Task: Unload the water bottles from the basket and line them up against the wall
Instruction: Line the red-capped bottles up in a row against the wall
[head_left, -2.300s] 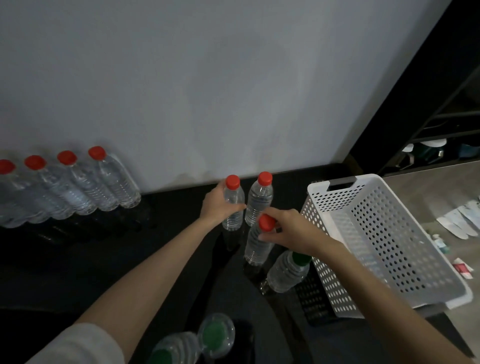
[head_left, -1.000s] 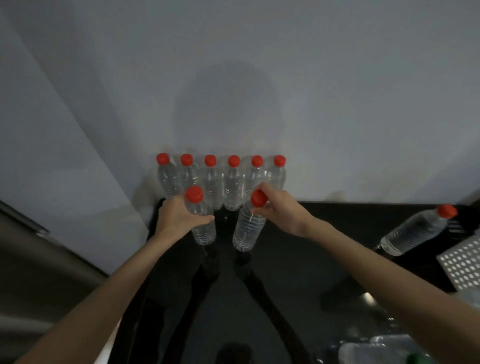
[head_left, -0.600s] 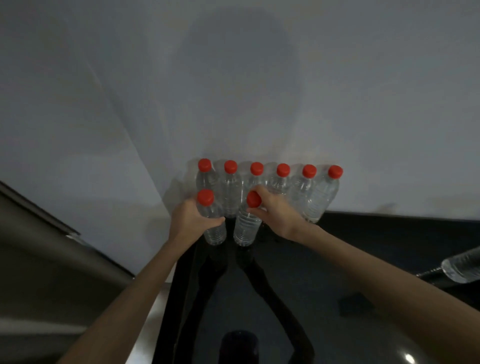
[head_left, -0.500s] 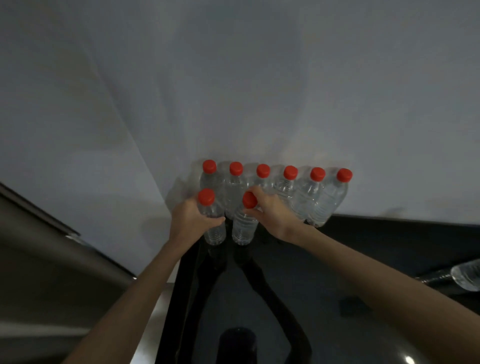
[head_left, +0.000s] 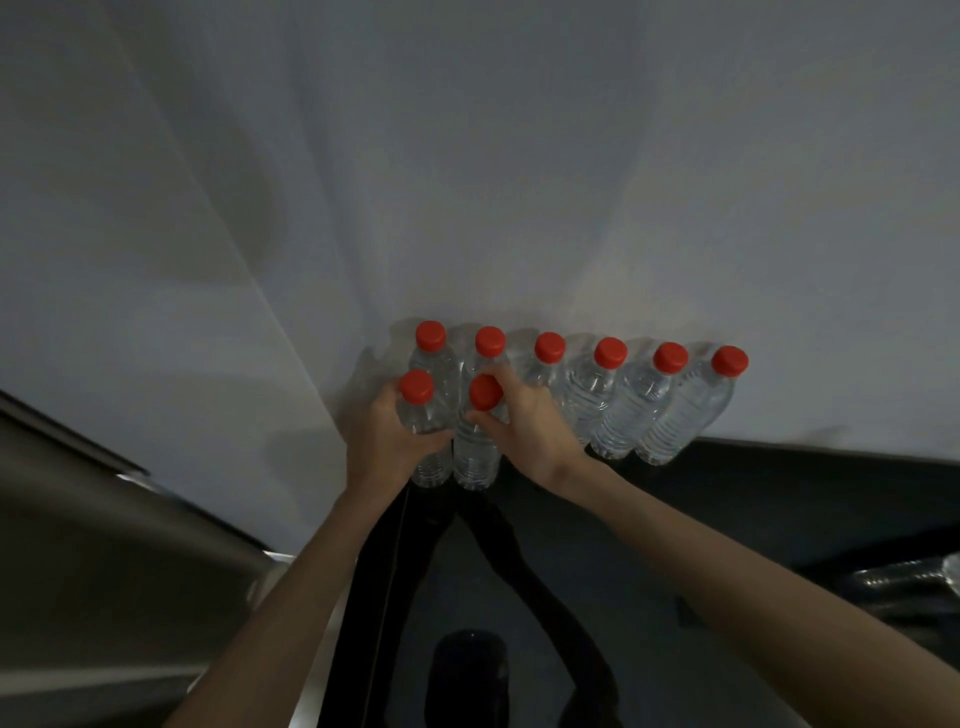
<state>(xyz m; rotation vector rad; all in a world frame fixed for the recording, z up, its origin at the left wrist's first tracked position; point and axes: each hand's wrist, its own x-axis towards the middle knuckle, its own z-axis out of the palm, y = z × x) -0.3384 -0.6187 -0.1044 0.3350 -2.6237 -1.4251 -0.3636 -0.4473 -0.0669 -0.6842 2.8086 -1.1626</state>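
**Two bottles in hand, in front of the wall row**

I see the left hand (head_left: 387, 441) wrapped round one upright bottle (head_left: 428, 441). The right hand (head_left: 524, 426) grips the neck of a second bottle (head_left: 475, 457) beside it. Both stand on the dark counter (head_left: 779, 499), just in front of six red-capped bottles (head_left: 618, 405) lined against the wall (head_left: 519, 182).

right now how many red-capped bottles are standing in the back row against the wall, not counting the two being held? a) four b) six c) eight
b: six red caps show in the back row along the wall; the left hand and right hand each hold one more bottle in front.
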